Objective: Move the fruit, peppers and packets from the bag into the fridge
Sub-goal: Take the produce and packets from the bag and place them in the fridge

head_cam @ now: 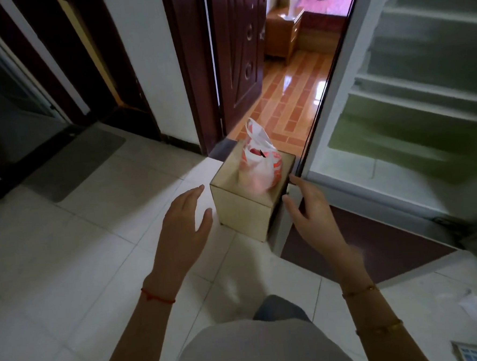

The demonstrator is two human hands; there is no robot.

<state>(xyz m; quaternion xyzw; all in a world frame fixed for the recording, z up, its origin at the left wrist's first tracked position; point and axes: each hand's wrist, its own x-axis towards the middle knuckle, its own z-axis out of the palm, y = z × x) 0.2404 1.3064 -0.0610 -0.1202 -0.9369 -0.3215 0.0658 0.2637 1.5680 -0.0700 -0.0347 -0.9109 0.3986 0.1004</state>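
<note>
Trouble is most likely lying in the bag (260,162) itself: it is standing tall and narrow on top of a small box (244,208), near the corner closest to the fridge door (336,113), so a careless tug on one handle could be tipping it off onto the floor (83,259) and spilling whatever is inside. The left hand (183,225) is hovering just left of the box with its fingers (197,192) loosely spread and holding nothing; the right hand (310,212) is reaching past the box's right side, fingers open and curled, close to the edge of the open door, though whether it is touching that edge I cannot tell. The bag is looking like thin, crinkly plastic, white with red-orange print, its handles sticking upward; something reddish is showing through, too blurred to name. The box is looking like plain tan cardboard, square-edged and stiff. The fridge (413,130) is standing open on the right, its pale shelves showing bare and smooth. The floor is glossy white tile, probably slick for anything round that is rolling away.
</note>
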